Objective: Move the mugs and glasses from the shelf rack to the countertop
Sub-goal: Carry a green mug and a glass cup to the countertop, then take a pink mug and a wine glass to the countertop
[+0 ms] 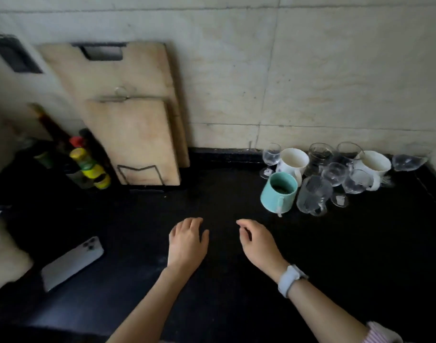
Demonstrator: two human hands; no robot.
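Note:
A cluster of mugs and glasses stands on the black countertop [212, 199] at the back right. It includes a teal mug [278, 194], two white mugs [294, 160] [375, 164], a clear glass mug [313, 195], a small wine glass [271, 157] and several other clear glasses [334, 173]. My left hand [187, 243] and my right hand [257, 243] hover over the counter's middle, fingers loosely curled, holding nothing. Both are well short of the cluster. No shelf rack is in view.
Two wooden cutting boards [135, 139] lean on the tiled wall in a wire stand. Bottles [88, 164] crowd the back left corner. A phone [72, 263] lies face down at the front left. A watch [290, 279] sits on my right wrist.

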